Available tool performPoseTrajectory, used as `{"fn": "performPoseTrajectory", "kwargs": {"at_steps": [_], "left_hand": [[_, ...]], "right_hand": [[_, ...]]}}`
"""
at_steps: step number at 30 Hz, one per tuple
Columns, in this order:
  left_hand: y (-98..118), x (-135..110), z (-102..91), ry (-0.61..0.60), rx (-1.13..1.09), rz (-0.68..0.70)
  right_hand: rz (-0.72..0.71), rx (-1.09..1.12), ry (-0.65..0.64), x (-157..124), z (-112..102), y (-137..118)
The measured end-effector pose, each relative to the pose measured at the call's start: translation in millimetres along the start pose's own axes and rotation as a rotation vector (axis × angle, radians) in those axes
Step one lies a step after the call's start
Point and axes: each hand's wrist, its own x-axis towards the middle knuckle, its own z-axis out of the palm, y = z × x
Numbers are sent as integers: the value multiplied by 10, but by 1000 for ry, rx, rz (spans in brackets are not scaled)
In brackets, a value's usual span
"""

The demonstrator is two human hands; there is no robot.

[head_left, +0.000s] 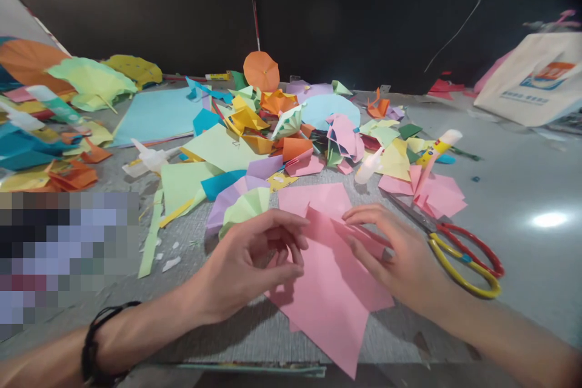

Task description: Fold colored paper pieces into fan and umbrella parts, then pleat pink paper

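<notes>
A pink sheet of paper [334, 291] lies folded on the grey table in front of me, one corner pointing toward me. My left hand [252, 260] curls over its left edge, thumb and fingers pinching the fold. My right hand [395, 254] rests on the sheet's right side, fingers pressing a crease down. Both hands meet near the top of the fold.
Scissors [464, 254] with red and yellow handles lie just right of my right hand. A glue bottle [434, 148] and a heap of coloured folded papers [291, 127] fill the middle. Paper umbrellas [91, 79] sit at the left, a white bag [531, 79] at the far right.
</notes>
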Motion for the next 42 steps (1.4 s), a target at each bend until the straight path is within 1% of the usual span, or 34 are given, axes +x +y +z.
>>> {"fn": "performPoseTrajectory", "kwargs": {"at_steps": [2,5,11,13,16,18,20,21,23,27,28,30,32,34,38,40,42], "left_hand": [[5,40,-13,64,11,-10],[20,74,-28,107,25,-25],[18,88,-22,109,6,-62],[20,84,-26,106,37,-62],[34,73,-45,145,231,-9],[46,67,-59,196,401,72],[54,66,-69,224,518,146],[54,66,-74,221,557,166],[47,64,-82,189,620,158],[14,49,-100,57,681,23],[8,47,-103,26,687,10],[4,47,-106,-17,700,26],[14,56,-102,-35,701,56],[30,67,-95,-52,687,68],[30,72,-88,-46,680,92],[14,66,-91,-35,683,86],[1,60,-95,-24,684,89]], "right_hand": [[10,-10,7,18,-6,27],[26,-14,-2,40,-19,61],[99,17,-46,57,-19,151],[126,18,-68,60,-21,176],[109,23,-106,59,-31,194],[59,39,-137,53,-37,189],[3,67,-161,42,-38,171],[-24,83,-170,36,-38,158],[-65,105,-169,31,-40,127],[-126,87,-172,45,-50,74],[-142,86,-186,50,-52,66],[-173,99,-225,55,-54,50],[-190,123,-258,49,-51,31],[-169,141,-258,33,-47,7],[-73,219,-148,-9,-40,-16],[-52,247,-98,-26,-36,-7],[-35,252,-79,-32,-32,4]]}}
